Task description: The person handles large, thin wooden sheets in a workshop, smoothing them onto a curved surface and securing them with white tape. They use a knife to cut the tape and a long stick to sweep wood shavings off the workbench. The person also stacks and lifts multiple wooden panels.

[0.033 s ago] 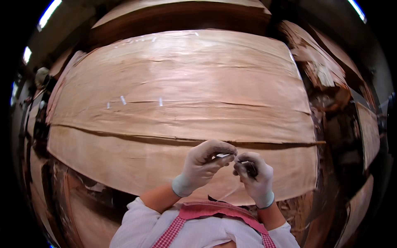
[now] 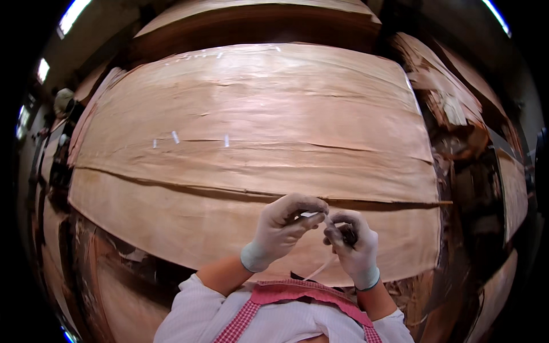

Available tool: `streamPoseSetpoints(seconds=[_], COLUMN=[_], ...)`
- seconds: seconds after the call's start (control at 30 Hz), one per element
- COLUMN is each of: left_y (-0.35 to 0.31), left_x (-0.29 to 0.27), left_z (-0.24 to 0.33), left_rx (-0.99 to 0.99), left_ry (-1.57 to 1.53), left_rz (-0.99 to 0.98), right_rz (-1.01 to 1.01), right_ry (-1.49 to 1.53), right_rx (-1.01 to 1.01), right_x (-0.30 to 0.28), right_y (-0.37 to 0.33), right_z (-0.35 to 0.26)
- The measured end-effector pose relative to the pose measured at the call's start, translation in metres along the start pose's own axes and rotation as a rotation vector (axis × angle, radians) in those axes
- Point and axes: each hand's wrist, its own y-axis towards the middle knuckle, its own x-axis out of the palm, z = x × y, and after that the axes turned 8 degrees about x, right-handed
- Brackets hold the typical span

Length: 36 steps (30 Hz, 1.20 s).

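- Nearest lay the white shirt (image 2: pixel 274 320) of the person, crossed by pink-checked straps (image 2: pixel 237 322) and topped by the folded pink edge of an apron (image 2: pixel 303 292).
- A pale tail (image 2: pixel 321 267) of thin material slanted between the apron and the right hand (image 2: pixel 357 243); whether it joined the strip at the fingertips could not be told.
- Both hands wore white gloves with pale teal cuffs, the fingers smudged grey.
- The left hand (image 2: pixel 280 231) was raised beside the right one, thumb and forefinger pressed together on a narrow white strip (image 2: pixel 327 219).
- The right hand's fingers were curled in, thumb against forefinger, pinching the same strip just below the left fingertips; the dark hollow of its palm was too shadowed to read.
- The strip was thus between the two hands, above the near wood sheet (image 2: pixel 171 220).
- Beyond ran a dark, uneven seam (image 2: pixel 223 191), crossing nearly the full width.
- Past it spread a broad, rippled wood sheet (image 2: pixel 320 114), with three small white pieces (image 2: pixel 226 140) left of centre and more near its far edge.
- To the right lay a ragged pile (image 2: pixel 452 108) of thin sheets.
- Farthest ahead stood another stack (image 2: pixel 257 30), with bright lights (image 2: pixel 496 16) in the upper corners.
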Motion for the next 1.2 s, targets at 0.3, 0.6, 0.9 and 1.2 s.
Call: streamPoseSetpoints(seconds=[0.3, 0.6, 0.9, 1.2], left_y=[0.051, 0.195, 0.383, 0.382], left_x=[-0.105, -0.256, -0.303, -0.306], left_z=[0.001, -0.189, -0.26, -0.297], left_rx=[0.193, -0.107, 0.066, 0.109], left_ry=[0.43, 0.836, 1.361, 1.629], left_rz=[0.471, 0.314, 0.181, 0.117], right_rz=[-0.289, -0.201, -0.089, -0.024], right_ry=[-0.057, -0.137, 0.086, -0.096], right_rx=[0.133, 0.457, 0.584, 0.593], right_x=[0.044, 0.113, 0.139, 0.134], right_y=[0.082, 0.247, 0.431, 0.458], right_z=[0.021, 0.126, 0.176, 0.189])
